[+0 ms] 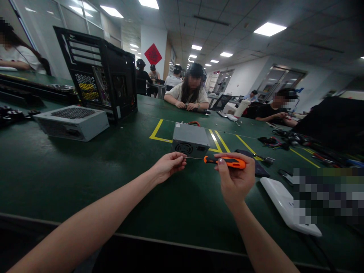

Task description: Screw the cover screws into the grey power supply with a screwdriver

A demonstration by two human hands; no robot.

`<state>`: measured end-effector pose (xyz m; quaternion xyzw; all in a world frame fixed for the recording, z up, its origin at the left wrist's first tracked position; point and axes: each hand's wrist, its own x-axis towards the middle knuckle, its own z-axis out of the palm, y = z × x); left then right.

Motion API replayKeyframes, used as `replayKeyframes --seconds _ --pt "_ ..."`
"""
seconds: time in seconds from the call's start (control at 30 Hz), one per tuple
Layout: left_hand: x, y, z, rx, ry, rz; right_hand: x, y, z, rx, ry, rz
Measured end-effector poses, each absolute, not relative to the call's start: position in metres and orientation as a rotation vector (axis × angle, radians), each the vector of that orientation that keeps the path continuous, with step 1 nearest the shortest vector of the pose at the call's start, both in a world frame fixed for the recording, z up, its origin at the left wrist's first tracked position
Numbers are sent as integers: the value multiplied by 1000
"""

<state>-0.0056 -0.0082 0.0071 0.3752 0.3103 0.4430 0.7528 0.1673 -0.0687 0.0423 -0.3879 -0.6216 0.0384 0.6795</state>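
My right hand (239, 176) is wrapped round the orange and black handle of a screwdriver (231, 162), held level with its thin shaft pointing left. At the tip of that shaft, the fingers of my left hand (172, 165) are pinched together. Whatever small thing may be between them is too small to make out. Just beyond both hands, a grey computer power supply (190, 134) stands on the green table (136, 212), its fan grille and socket side facing me. Red wires show behind it.
At the left are a second power supply (72, 123) and an open black computer case (105, 76). A white device (284, 204) lies at the right, near a dark flat object (261, 169) and loose cables (273, 142). A co-worker (187, 91) sits across the table.
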Motion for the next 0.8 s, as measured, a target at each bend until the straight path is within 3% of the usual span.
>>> replayKeyframes --seconds 0.8 --pt "-6 -10 8 827 651 1012 166 -71 40 -845 -1409 82"
